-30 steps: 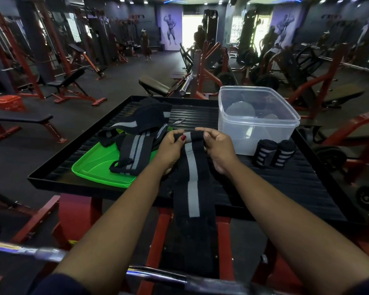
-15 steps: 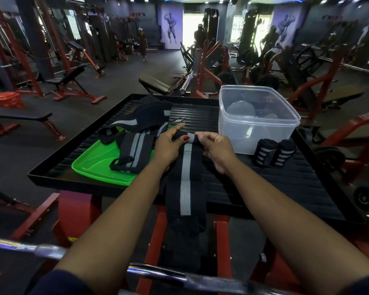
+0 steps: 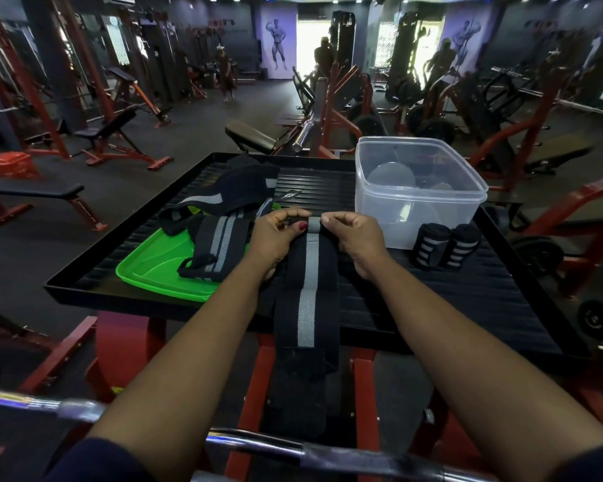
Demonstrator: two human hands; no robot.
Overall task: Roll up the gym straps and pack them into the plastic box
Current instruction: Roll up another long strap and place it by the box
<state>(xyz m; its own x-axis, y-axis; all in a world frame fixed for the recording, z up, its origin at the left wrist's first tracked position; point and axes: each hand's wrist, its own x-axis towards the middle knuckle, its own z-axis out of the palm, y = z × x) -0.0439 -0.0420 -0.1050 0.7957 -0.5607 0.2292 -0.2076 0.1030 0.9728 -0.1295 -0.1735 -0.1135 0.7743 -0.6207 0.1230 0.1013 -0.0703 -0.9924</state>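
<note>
1. Several loose straps (image 3: 220, 245) lie unrolled on the green lid (image 3: 143, 273); these are left to do.
2. The left hand (image 3: 275, 238) and right hand (image 3: 357, 238), fingers curled, pinch the far end of the striped strap (image 3: 307, 273). Its roll looks barely begun, and its tail hangs off the black tray (image 3: 467, 300).
3. The plastic box (image 3: 415, 217) shows no straps inside; two rolled straps (image 3: 446, 245) wait just beside it.

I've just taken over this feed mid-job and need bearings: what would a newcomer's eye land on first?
Centre frame, the left hand and right hand pinch the far end of a black strap with a grey stripe, its tail hanging over the near edge of the black tray. To the right stands a clear plastic box with two rolled straps beside it; to the left, loose straps lie across a bright green lid.
</note>
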